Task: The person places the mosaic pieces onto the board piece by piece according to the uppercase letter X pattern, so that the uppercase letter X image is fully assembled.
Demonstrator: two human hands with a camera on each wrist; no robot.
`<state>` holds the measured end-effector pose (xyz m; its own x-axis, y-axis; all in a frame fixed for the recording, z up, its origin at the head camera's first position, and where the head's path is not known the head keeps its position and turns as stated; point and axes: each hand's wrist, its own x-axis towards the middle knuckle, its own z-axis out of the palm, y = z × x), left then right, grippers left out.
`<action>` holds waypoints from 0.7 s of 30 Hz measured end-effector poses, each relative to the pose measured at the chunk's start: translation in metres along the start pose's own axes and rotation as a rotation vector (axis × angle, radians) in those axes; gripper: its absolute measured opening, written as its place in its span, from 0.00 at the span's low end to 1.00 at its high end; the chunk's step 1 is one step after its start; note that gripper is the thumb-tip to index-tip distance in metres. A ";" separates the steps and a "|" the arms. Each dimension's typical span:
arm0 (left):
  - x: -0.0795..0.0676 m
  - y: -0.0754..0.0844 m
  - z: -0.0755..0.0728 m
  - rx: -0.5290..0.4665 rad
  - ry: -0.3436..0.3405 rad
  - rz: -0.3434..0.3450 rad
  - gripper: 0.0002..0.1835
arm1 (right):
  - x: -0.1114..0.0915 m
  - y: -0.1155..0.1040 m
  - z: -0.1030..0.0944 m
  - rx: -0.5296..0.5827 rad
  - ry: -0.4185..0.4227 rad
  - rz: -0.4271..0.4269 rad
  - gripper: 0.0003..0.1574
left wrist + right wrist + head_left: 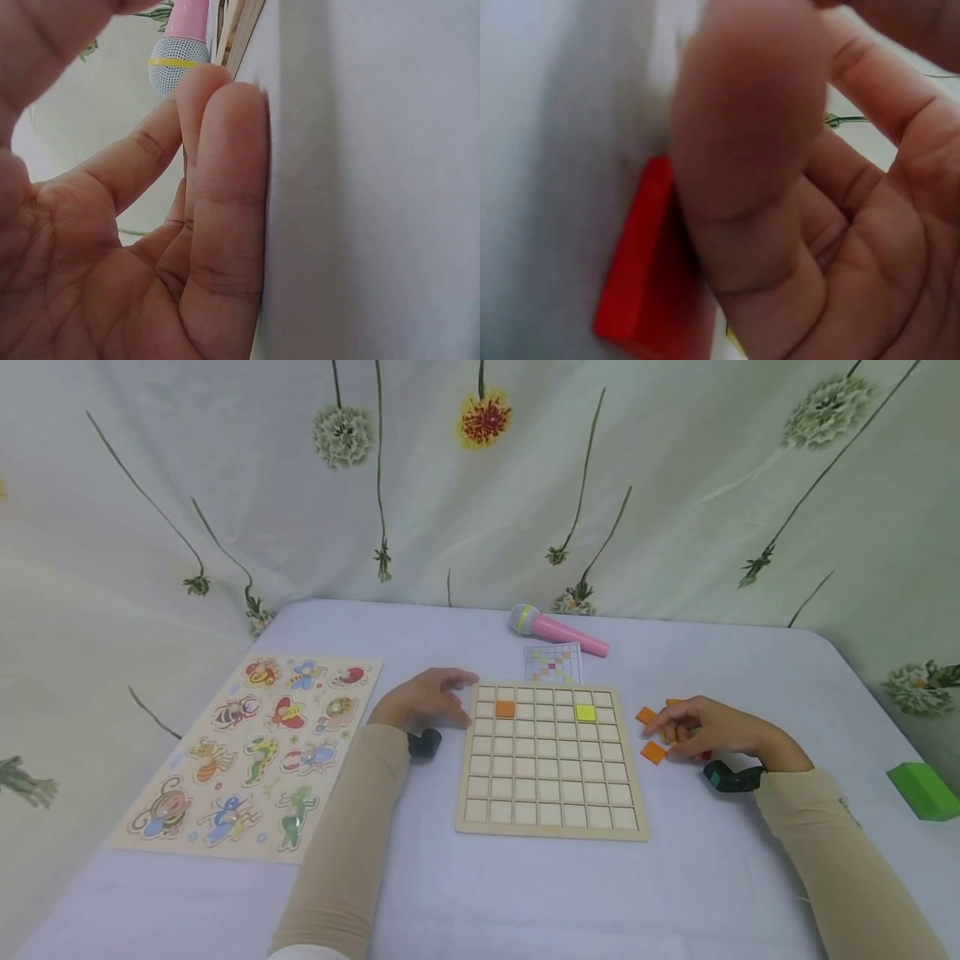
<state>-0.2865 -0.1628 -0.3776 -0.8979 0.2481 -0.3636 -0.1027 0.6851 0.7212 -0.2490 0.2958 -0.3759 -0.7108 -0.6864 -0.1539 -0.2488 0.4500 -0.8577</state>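
A square wooden grid board (pixel 551 833) lies flat in the head view, with an orange tile (pixel 506 709) and a yellow tile (pixel 586 713) in its upper part. At its upper left corner my left hand (pixel 429 697) has its fingers gently bent, thumb and fingertips right at the edge. My right hand (pixel 708 727) hovers low over loose tiles right of the board, its fingers loosely bent. Orange tiles (pixel 654 752) show around its fingertips; others lie partly hidden beneath. Up close in the right wrist view, a red tile (pixel 634 277) is beside a finger.
Behind the board lie a small card with a coloured grid pattern (pixel 552 662) and a pink microphone (pixel 562 632). An insect picture puzzle board (pixel 187 847) covers the table's left side, partly behind the left sleeve. A green block (pixel 924 791) sits at far right.
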 end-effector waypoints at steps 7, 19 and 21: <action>0.000 0.000 0.001 -0.001 0.004 -0.024 0.46 | 0.001 -0.002 0.002 -0.002 -0.021 -0.010 0.17; 0.000 -0.001 0.000 -0.015 0.002 -0.009 0.46 | 0.002 -0.007 0.004 -0.036 0.037 0.131 0.17; 0.000 -0.001 0.000 -0.017 0.002 -0.011 0.46 | 0.002 -0.007 0.004 -0.036 0.042 0.137 0.16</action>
<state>-0.2866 -0.1636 -0.3789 -0.8975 0.2394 -0.3704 -0.1196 0.6763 0.7269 -0.2462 0.2893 -0.3719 -0.7664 -0.5931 -0.2468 -0.1709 0.5585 -0.8117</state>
